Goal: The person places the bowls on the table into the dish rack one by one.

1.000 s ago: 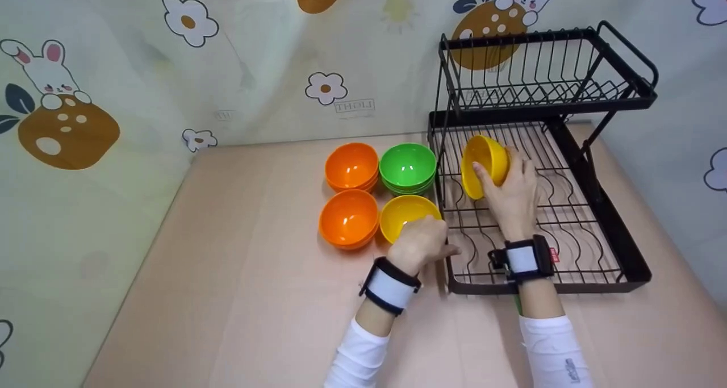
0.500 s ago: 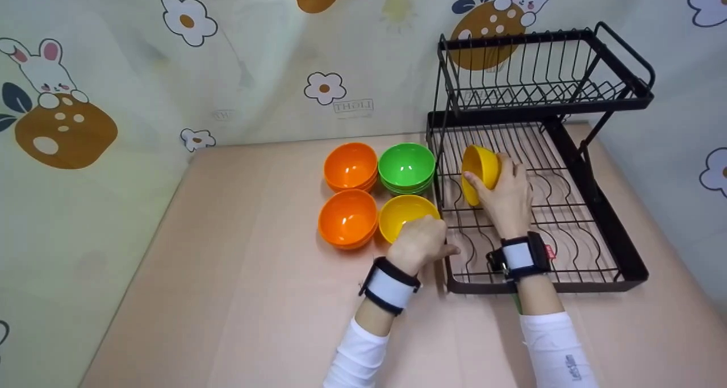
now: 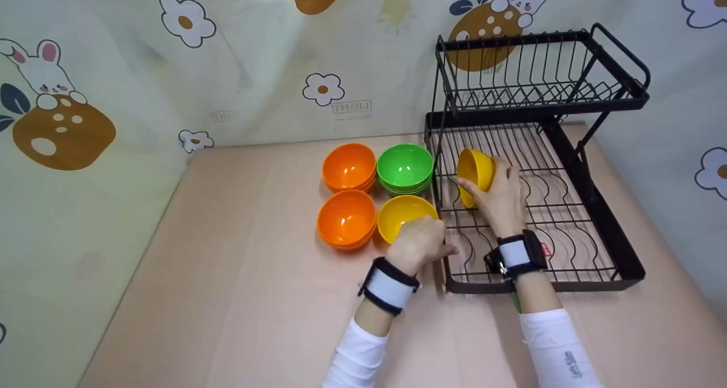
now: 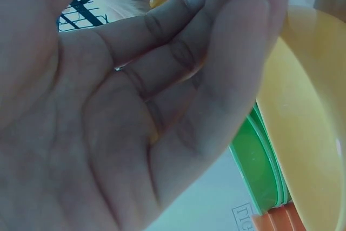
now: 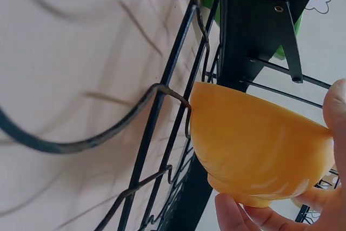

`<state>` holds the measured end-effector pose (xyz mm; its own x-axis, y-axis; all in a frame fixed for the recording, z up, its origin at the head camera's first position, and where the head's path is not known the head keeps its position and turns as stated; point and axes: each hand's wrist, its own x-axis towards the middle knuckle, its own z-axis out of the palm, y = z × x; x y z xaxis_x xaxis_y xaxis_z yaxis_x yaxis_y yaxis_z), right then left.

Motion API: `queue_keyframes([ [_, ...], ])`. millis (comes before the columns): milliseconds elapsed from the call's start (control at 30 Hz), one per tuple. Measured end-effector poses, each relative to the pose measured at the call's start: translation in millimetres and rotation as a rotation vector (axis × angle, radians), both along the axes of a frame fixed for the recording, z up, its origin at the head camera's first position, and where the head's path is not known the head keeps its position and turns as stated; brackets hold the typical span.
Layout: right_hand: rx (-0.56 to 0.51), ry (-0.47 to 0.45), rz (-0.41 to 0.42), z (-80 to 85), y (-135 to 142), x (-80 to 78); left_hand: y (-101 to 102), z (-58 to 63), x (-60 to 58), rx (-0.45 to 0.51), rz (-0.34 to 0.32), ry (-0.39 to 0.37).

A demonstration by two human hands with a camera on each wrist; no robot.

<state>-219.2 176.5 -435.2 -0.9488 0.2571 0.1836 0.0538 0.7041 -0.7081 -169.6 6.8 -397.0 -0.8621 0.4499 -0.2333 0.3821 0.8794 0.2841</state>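
Note:
In the head view my right hand [image 3: 502, 197] grips a yellow bowl [image 3: 476, 175] tilted on its side, over the lower tier of a black dish rack [image 3: 448, 288]. The right wrist view shows fingertips under the base of this yellow bowl [image 5: 259, 139] and the thumb at its rim, with the opposite rim right at the rack's wires. My left hand [image 3: 417, 240] hovers by a second yellow bowl [image 3: 406, 209] on the table, covering part of it. Up close, the left hand's fingers [image 4: 227, 74] hang loosely curled, holding nothing, and overlap the bowl.
Two stacks of orange bowls [image 3: 347, 166] and a stack of green bowls [image 3: 405, 165] stand beside the second yellow bowl, left of the rack. An upper rack tier [image 3: 545, 115] rises at the back. Patterned cloth [image 3: 255, 64] hangs behind the table [image 3: 227, 263].
My right hand has lowered the yellow bowl and brought it slightly toward the front of the rack. The left hand has stayed in place.

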Motion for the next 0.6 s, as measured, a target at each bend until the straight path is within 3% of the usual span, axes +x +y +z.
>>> queue_keyframes([
  [267,0.031,0.010,0.019,-2.1,-1.7,-1.0,-0.5,-2.0,-0.5,0.005,-0.001,0.008],
  [600,0.024,-0.074,0.055,-0.8,1.0,-3.0,-0.7,-1.9,0.1,0.011,-0.004,0.021],
])
